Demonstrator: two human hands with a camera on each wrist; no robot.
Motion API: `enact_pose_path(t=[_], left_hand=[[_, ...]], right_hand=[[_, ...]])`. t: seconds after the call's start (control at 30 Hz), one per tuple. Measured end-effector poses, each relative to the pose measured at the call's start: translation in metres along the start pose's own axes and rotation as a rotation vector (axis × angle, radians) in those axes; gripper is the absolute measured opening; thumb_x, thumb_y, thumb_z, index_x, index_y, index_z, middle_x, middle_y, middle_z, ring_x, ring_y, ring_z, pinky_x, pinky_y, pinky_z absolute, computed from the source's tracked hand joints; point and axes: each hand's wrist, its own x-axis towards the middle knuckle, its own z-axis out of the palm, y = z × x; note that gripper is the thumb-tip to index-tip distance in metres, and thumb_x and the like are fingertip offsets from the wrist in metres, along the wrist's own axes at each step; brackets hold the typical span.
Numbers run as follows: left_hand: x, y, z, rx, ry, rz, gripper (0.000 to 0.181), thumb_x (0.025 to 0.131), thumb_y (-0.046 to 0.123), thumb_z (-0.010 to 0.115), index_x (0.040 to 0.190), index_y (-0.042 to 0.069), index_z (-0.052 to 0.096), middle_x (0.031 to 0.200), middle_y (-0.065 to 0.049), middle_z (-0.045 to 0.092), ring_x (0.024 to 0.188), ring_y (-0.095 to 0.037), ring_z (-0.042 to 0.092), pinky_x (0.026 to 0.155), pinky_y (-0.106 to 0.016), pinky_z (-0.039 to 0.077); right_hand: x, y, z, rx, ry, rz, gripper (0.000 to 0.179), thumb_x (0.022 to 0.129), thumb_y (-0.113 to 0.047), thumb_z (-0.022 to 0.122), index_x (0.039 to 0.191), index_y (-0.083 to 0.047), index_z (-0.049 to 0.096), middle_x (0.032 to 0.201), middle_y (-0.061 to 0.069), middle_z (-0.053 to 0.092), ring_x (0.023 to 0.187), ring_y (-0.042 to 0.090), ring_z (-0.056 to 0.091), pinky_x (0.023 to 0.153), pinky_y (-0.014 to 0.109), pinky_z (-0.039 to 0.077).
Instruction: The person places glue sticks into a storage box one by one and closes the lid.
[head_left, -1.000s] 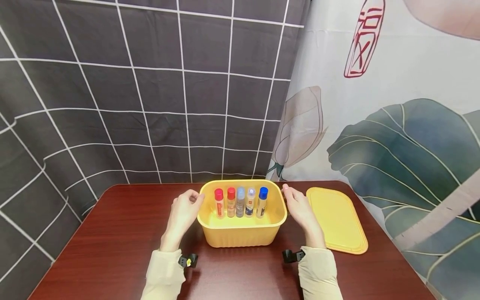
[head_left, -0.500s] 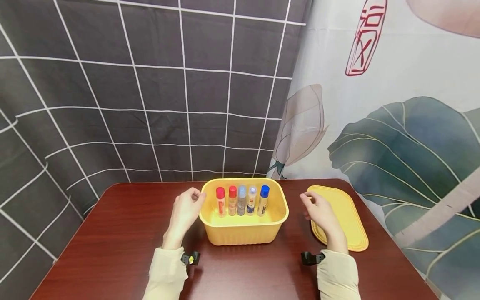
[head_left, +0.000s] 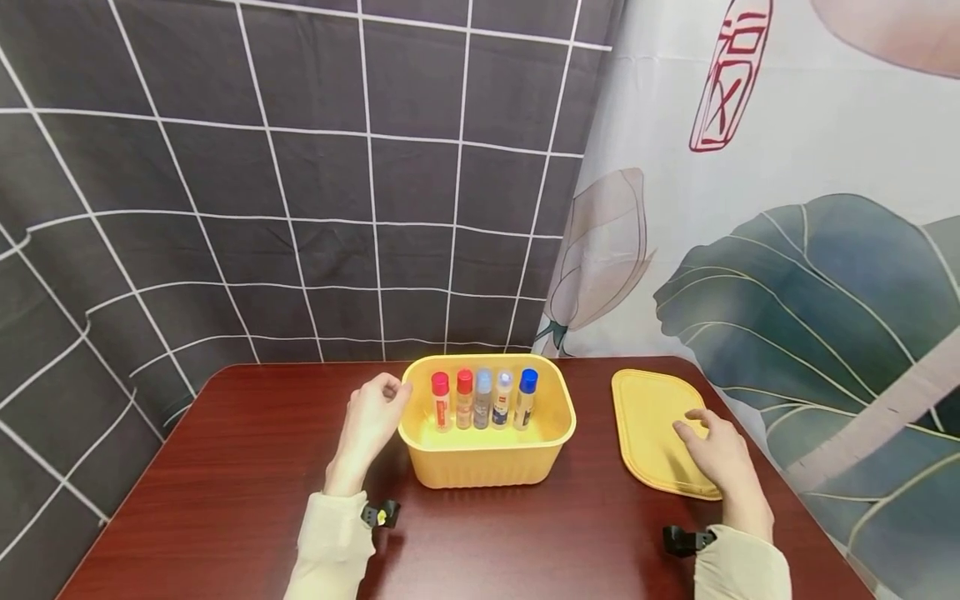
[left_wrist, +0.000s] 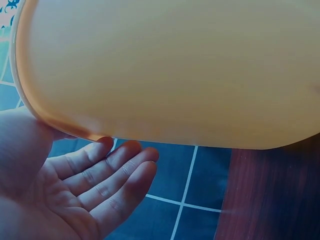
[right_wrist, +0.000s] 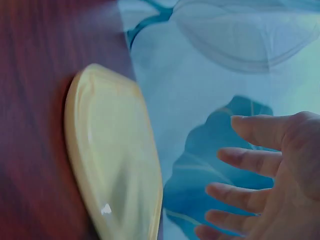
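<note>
A yellow plastic box [head_left: 483,462] stands on the table, holding several small capped tubes [head_left: 481,404] upright in a row. At its left rim my left hand [head_left: 367,421] rests with the fingertips touching; in the left wrist view the fingers [left_wrist: 127,187] are loosely extended beside the box wall [left_wrist: 170,75], and the thumb tip is hidden. To the right lies a flat yellow lid [head_left: 648,425]. Over its right part is my right hand [head_left: 723,458], fingers spread and holding nothing. The right wrist view has the lid [right_wrist: 120,150] apart from the right hand [right_wrist: 280,185].
The dark red table [head_left: 247,475] extends to the left and front of the box. A dark gridded cloth [head_left: 300,183] hangs behind, and a printed floral curtain [head_left: 750,275] rises along the right side.
My right hand has left the right rim of the box and moved right, over the lid. My left hand stays at the left rim. The box and tubes keep their places.
</note>
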Motion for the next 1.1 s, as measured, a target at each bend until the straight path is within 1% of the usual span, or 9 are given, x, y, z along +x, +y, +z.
enact_pose_path(t=[0.17,0.27,0.4,0.5,0.63,0.8,0.9,1.0,1.1], left_hand=[[0.000,0.000,-0.001,-0.002,0.000,0.004,0.020,0.083,0.032,0.058,0.083,0.012,0.060,0.079,-0.006,0.063,0.067,-0.018,0.058,0.064,-0.033,0.050],[0.000,0.000,-0.001,0.000,0.001,0.002,0.020,0.083,0.032,0.058,0.083,0.012,0.060,0.079,-0.005,0.063,0.068,-0.018,0.058,0.064,-0.033,0.050],[0.000,0.000,-0.001,-0.002,0.000,0.004,0.020,0.083,0.032,0.058,0.083,0.012,0.060,0.080,-0.005,0.063,0.068,-0.018,0.058,0.065,-0.034,0.050],[0.000,0.001,-0.001,-0.008,-0.002,0.003,0.020,0.083,0.032,0.058,0.083,0.012,0.060,0.080,-0.005,0.063,0.068,-0.018,0.058,0.065,-0.034,0.050],[0.000,0.001,-0.001,-0.010,-0.005,-0.006,0.021,0.083,0.032,0.057,0.084,0.012,0.060,0.080,-0.006,0.063,0.067,-0.018,0.058,0.064,-0.033,0.050],[0.000,0.001,-0.001,-0.011,-0.010,-0.017,0.020,0.083,0.033,0.058,0.084,0.012,0.060,0.080,-0.006,0.062,0.068,-0.018,0.058,0.064,-0.033,0.050],[0.000,0.000,-0.001,-0.014,-0.010,-0.024,0.020,0.083,0.032,0.058,0.084,0.013,0.060,0.080,-0.006,0.062,0.067,-0.018,0.058,0.064,-0.033,0.050],[0.001,0.000,-0.001,-0.018,-0.015,-0.025,0.020,0.083,0.033,0.057,0.084,0.013,0.060,0.079,-0.005,0.062,0.067,-0.018,0.058,0.064,-0.033,0.050],[0.001,-0.001,0.000,-0.018,-0.011,-0.016,0.020,0.083,0.033,0.057,0.083,0.013,0.060,0.078,-0.005,0.062,0.067,-0.018,0.057,0.063,-0.032,0.050]], right_hand=[[-0.007,0.018,-0.001,0.005,-0.010,0.062,0.059,0.087,-0.042,0.044,0.119,0.008,0.039,0.119,0.036,0.035,0.104,0.054,0.028,0.083,0.061,0.022],[-0.008,0.026,0.000,0.009,-0.034,0.121,0.067,0.086,-0.045,0.046,0.122,0.011,0.033,0.119,0.037,0.032,0.105,0.054,0.023,0.084,0.061,0.016],[-0.008,0.035,0.002,0.002,-0.060,0.208,0.076,0.083,-0.046,0.050,0.123,0.014,0.027,0.119,0.038,0.030,0.104,0.054,0.022,0.083,0.061,0.015],[-0.007,0.038,0.002,-0.003,-0.092,0.276,0.086,0.080,-0.051,0.052,0.125,0.016,0.021,0.120,0.040,0.026,0.105,0.056,0.019,0.083,0.061,0.015],[-0.003,0.042,0.002,-0.005,-0.163,0.364,0.103,0.074,-0.062,0.050,0.128,0.018,0.012,0.119,0.041,0.022,0.105,0.058,0.015,0.084,0.063,0.016],[0.001,0.044,0.005,0.002,-0.223,0.430,0.110,0.069,-0.067,0.052,0.127,0.017,0.010,0.114,0.042,0.019,0.102,0.058,0.013,0.079,0.065,0.021],[0.004,0.041,0.010,0.004,-0.231,0.517,0.112,0.063,-0.070,0.055,0.127,0.013,0.014,0.108,0.041,0.018,0.101,0.056,0.013,0.073,0.066,0.024],[0.007,0.039,0.014,-0.011,-0.228,0.594,0.116,0.059,-0.071,0.058,0.125,0.013,0.013,0.103,0.038,0.018,0.099,0.055,0.015,0.070,0.066,0.024],[0.011,0.038,0.015,-0.031,-0.224,0.618,0.119,0.056,-0.071,0.060,0.123,0.015,0.013,0.103,0.039,0.020,0.098,0.055,0.018,0.071,0.066,0.025]])
